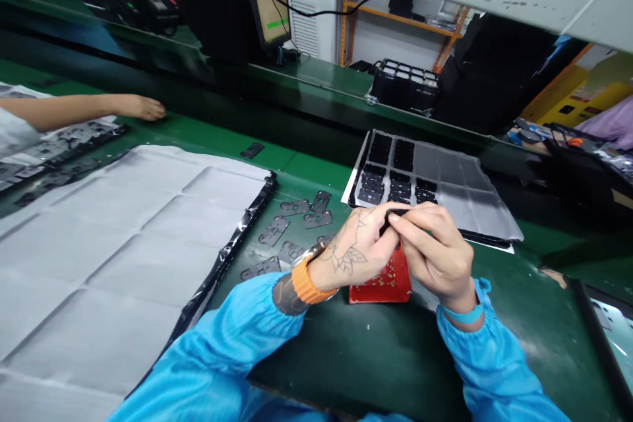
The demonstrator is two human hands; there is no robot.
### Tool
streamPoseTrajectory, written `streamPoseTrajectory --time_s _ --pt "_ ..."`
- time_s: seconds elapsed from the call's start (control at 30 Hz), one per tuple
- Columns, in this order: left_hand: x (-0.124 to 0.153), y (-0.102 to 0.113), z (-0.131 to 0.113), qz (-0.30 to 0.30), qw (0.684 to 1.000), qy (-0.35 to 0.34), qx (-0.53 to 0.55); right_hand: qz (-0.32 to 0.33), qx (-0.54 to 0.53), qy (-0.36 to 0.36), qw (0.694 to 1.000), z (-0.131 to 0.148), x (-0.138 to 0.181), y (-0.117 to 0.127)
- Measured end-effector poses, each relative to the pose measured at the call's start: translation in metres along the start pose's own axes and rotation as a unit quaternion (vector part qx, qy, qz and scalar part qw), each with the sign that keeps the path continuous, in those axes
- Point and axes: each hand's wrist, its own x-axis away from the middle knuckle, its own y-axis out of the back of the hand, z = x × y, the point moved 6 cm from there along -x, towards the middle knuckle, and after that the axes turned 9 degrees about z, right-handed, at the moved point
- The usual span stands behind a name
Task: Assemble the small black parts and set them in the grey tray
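My left hand [363, 241] grips a small black plate [390, 219], mostly hidden by the fingers. My right hand [438, 247] meets it from the other side, thumb and fingers pinched at the plate's upper edge; whether a tiny part is between them I cannot tell. Below both hands sits a red tray [380, 290] with many tiny light-coloured pieces in it. Left of my hands, several flat black plates with cutouts [274, 231] lie loose on the green table [356, 349]. Behind my hands, a grey sheeted tray [445, 165] holds rows of similar black plates.
A large white-sheeted pad with a black wrapped edge [133, 231] covers the left of the table. Another person's hand [143, 107] rests at the far left. A black box with cells [405, 86] stands on the rear ledge, near a monitor [271, 3].
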Motion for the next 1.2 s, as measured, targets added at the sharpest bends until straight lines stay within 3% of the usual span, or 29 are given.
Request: streamPoseTrajectory --time_s 0.2,0.6,1.1,1.2 --pt "0.0001 0.0008 -0.0004 0.010 0.999 0.030 -0.009 -0.010 -0.004 0.008 1.000 0.0008 -0.0019 -0.0013" --pt "-0.0005 0.0051 -0.0018 0.009 1.000 0.003 0.002 -0.048 -0.019 -0.026 0.998 -0.0020 -0.0013 0.0029" --pt "0.0007 0.0045 -0.0029 0.015 1.000 -0.012 -0.025 -0.033 -0.011 -0.021 0.999 -0.0013 -0.0047 0.0023" --pt "0.0000 0.0054 -0.0012 0.025 0.999 -0.013 -0.025 -0.033 -0.048 -0.052 0.997 -0.0043 -0.0057 0.0044"
